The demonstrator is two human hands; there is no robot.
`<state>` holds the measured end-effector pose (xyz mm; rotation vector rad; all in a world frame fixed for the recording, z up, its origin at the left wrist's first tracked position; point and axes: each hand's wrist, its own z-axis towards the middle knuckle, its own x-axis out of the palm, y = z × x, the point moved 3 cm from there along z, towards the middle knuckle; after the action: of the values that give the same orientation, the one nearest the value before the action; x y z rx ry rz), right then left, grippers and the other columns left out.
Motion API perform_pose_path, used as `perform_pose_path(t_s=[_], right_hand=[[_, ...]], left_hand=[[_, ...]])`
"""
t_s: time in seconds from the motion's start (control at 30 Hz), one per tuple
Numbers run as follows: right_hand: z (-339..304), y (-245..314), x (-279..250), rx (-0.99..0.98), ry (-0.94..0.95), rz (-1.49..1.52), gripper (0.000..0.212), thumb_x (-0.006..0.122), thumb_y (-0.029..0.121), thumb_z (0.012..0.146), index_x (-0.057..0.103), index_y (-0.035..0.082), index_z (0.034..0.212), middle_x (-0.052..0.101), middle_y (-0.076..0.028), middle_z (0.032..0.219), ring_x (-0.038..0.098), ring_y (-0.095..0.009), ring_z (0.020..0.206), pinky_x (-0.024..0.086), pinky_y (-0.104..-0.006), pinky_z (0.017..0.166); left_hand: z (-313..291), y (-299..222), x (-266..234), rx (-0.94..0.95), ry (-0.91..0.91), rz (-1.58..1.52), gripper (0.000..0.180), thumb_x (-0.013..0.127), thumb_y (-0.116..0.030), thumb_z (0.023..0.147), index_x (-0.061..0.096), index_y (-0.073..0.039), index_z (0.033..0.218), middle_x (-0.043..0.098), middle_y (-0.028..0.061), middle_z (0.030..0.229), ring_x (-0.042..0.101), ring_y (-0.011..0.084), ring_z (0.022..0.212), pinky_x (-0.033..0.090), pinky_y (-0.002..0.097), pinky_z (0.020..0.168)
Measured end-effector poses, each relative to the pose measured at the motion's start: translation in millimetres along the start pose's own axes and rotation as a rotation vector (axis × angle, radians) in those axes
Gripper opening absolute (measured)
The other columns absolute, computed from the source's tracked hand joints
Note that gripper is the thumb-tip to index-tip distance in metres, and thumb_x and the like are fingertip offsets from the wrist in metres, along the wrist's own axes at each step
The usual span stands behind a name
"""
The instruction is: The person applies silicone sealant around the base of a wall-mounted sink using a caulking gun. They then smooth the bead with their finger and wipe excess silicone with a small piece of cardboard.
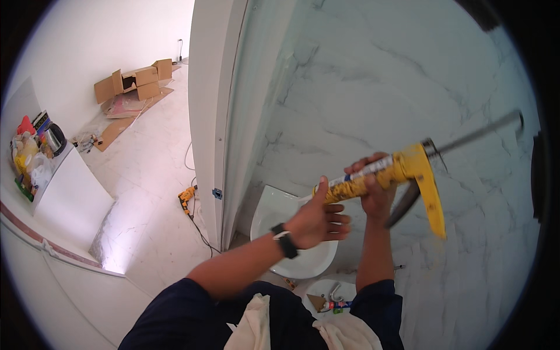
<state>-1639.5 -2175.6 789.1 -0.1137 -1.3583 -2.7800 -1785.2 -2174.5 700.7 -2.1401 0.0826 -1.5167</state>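
A yellow caulking gun [417, 166] with a sealant tube in it is held tilted across the right side of the head view. Its long rod points up to the right and its yellow handle hangs down. My right hand [378, 195] is wrapped round the middle of the barrel. At the front end, my left hand [318, 220] has its thumb up against the gun and its fingers stretched out and apart. The nozzle is mostly hidden behind that hand. Beneath the hands is a white basin [269, 205].
Left of the door frame [213, 116], an orange power drill [186, 198] with a cord lies on the floor. Beyond are opened cardboard boxes [140, 79]. A white counter [76, 192] bears a kettle and bags. Several small things, including a tube [338, 305], lie on a white surface near me.
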Motion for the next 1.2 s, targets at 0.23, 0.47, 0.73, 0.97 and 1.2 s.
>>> perform_pose_path(t_s=[0.23, 0.47, 0.73, 0.97, 1.2], right_hand=[[28.7, -19.3, 54.4, 0.129, 0.084, 0.031, 0.034, 0.077, 0.011, 0.086, 0.059, 0.002, 0.113, 0.065, -0.005, 0.087, 0.068, -0.019, 0.078, 0.058, -0.036, 0.071], [-53.1, -65.4, 155.3, -0.059, 0.259, -0.39, 0.056, 0.09, 0.035, 0.074, 0.062, 0.006, 0.113, 0.063, -0.013, 0.099, 0.065, -0.034, 0.091, 0.052, -0.043, 0.078], [-114.7, -129.9, 197.4, -0.066, 0.343, -0.504, 0.056, 0.09, 0.026, 0.066, 0.065, 0.011, 0.114, 0.061, -0.008, 0.101, 0.063, -0.028, 0.093, 0.051, -0.0412, 0.081], [-117.4, -181.0, 200.8, -0.177, 0.395, -0.722, 0.049, 0.082, 0.02, 0.066, 0.067, 0.015, 0.112, 0.061, -0.007, 0.099, 0.063, -0.027, 0.094, 0.051, -0.0414, 0.082], [-109.3, -199.0, 199.3, -0.147, 0.458, -0.901, 0.046, 0.079, 0.019, 0.069, 0.067, 0.014, 0.112, 0.062, -0.008, 0.102, 0.063, -0.027, 0.097, 0.05, -0.0427, 0.087]], left_hand=[[-142.6, -70.7, -78.9, 0.552, 0.046, 0.405, 0.082, 0.041, -0.077, 0.096, 0.054, -0.002, 0.127, 0.068, 0.0154, 0.1, 0.071, 0.0308, 0.087, 0.058, 0.0477, 0.082], [-295.7, -53.6, -92.6, 0.741, -0.06, 0.668, 0.126, 0.053, -0.094, 0.072, 0.043, 0.009, 0.143, 0.066, 0.0282, 0.116, 0.068, 0.0391, 0.104, 0.057, 0.0493, 0.086], [-317.3, 19.8, -104.7, 0.485, -0.421, 0.764, 0.109, 0.088, -0.051, 0.073, 0.037, 0.007, 0.15, 0.061, 0.0312, 0.13, 0.068, 0.0403, 0.113, 0.056, 0.0528, 0.095], [-272.3, 14.0, -164.1, 0.194, -0.734, 0.798, 0.056, 0.081, -0.006, 0.085, 0.054, 0.003, 0.134, 0.069, 0.0106, 0.118, 0.065, 0.0167, 0.105, 0.053, 0.0348, 0.093], [-231.0, 4.6, -211.8, 0.518, -1.014, 0.951, 0.036, 0.081, -0.01, 0.087, 0.064, 0.006, 0.115, 0.073, 0.012, 0.106, 0.069, 0.0167, 0.094, 0.057, 0.0315, 0.084]])
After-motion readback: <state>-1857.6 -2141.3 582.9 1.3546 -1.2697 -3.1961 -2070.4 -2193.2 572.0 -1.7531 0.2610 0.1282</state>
